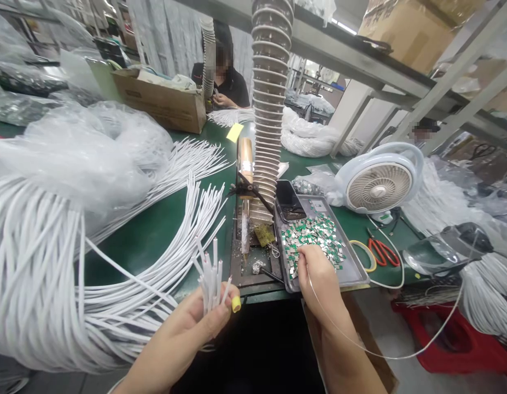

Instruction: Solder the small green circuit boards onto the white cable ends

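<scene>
My left hand (191, 320) is closed around a bunch of white cables (212, 279), their cut ends pointing up. A yellow band (235, 304) wraps a fingertip of that hand. Over the near edge of a grey metal tray (354, 268), my right hand (322, 282) has its fingers pinched together. Thin solder wire (396, 358) runs from those fingers along the forearm and off to the right; the fingertips are partly hidden. Small green-and-silver circuit boards (314, 232) lie heaped in the tray. Between my hands, a soldering iron (245, 158) stands tip-down in a holder.
A ribbed exhaust hose (272, 98) hangs just behind the iron. Long white cable bundles (35, 262) cover the left side. On the right are a fan (379, 189), red-handled pliers (382, 251) and a tape roll (366, 254). A phone (289, 200) rests on the tray. Across the bench sits a person (237, 87).
</scene>
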Available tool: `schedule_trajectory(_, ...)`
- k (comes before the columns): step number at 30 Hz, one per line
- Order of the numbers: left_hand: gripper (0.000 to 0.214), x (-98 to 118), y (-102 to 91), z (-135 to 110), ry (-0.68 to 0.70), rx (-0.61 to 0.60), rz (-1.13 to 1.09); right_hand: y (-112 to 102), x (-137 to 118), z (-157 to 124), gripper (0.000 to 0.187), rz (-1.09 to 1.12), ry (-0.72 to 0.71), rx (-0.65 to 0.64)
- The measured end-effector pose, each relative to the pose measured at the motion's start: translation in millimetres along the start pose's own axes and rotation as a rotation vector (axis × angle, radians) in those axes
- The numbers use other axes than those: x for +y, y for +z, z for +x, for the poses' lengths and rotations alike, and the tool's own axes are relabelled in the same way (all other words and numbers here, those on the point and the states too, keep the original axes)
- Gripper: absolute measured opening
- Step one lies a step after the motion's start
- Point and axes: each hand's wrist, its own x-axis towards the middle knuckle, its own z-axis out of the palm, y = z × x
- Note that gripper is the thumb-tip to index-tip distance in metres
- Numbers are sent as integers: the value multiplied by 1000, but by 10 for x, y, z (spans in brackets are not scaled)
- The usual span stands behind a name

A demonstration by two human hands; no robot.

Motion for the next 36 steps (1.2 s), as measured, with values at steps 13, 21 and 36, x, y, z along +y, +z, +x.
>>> schedule_trajectory(13, 20, -57, 27, 102, -86, 70, 32, 42, -326, -172, 17, 628, 124, 113)
schedule_trajectory(21, 33, -70, 77, 140, -95, 48, 46, 189, -539, -268, 11, 837, 191, 52)
schedule_trajectory(36, 21, -63, 130, 206, -22, 111, 25, 420, -759, -213, 8, 959, 292, 61)
